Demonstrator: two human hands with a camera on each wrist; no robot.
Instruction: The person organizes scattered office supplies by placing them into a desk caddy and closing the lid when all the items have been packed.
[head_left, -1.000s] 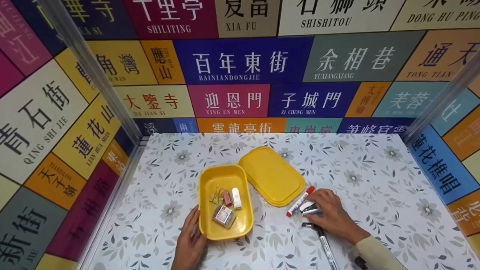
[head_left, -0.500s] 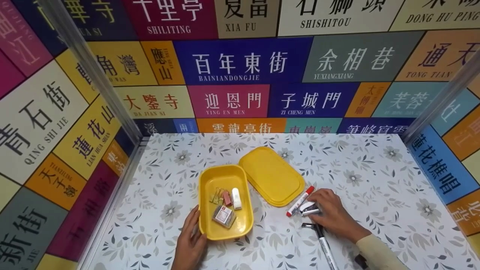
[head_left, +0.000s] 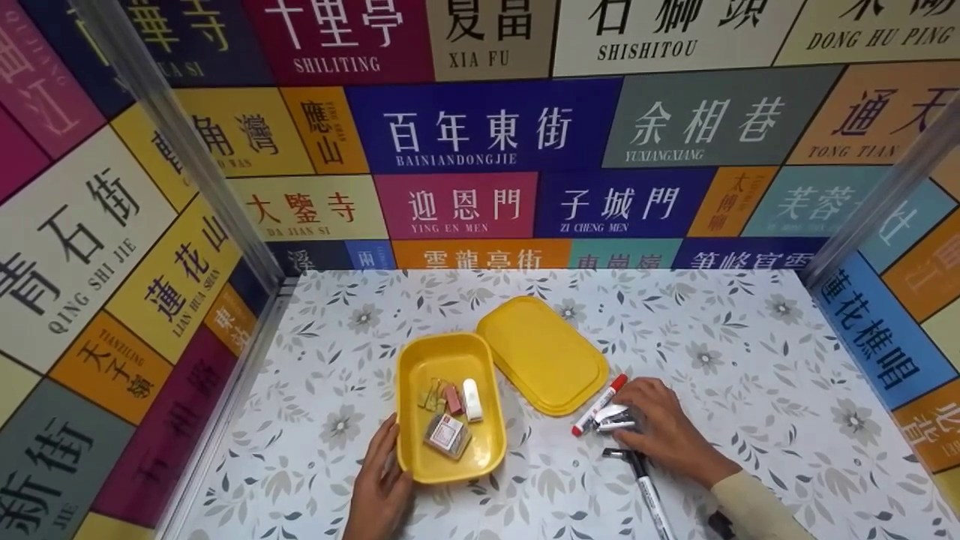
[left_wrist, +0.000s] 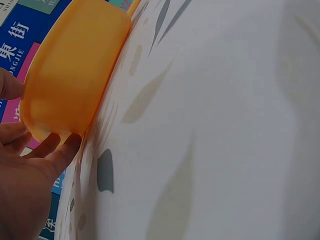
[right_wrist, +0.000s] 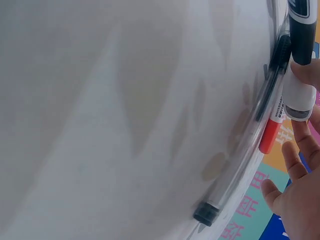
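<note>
At the left side of the open yellow box [head_left: 491, 450], my left hand [head_left: 382, 480] holds its near corner. In the left wrist view, fingertips [left_wrist: 72, 142] lie against the yellow wall, low by the tabletop. Inside the box sit a white eraser-like block [head_left: 472, 399], a reddish block [head_left: 453, 400], gold binder clips [head_left: 433, 394] and a grey, labelled packet [head_left: 448, 435]. My right hand [head_left: 660, 427] pinches a small white item with silver parts [head_left: 616, 418]; I cannot tell its kind. Right beside it is a red-capped whiteboard marker [head_left: 598, 405].
The yellow lid [head_left: 544, 352] lies behind and right of the box. A black-capped marker [head_left: 649, 495] lies below my right hand, and a clear-barrelled pen [right_wrist: 240, 140] shows in the right wrist view. Sign-patterned panels [head_left: 480, 127] stand around the flower-patterned table [head_left: 300, 420].
The white item in my right hand has tilted and shifted slightly left, toward the red marker. My left hand and the box hold still; the head view has tipped slightly.
</note>
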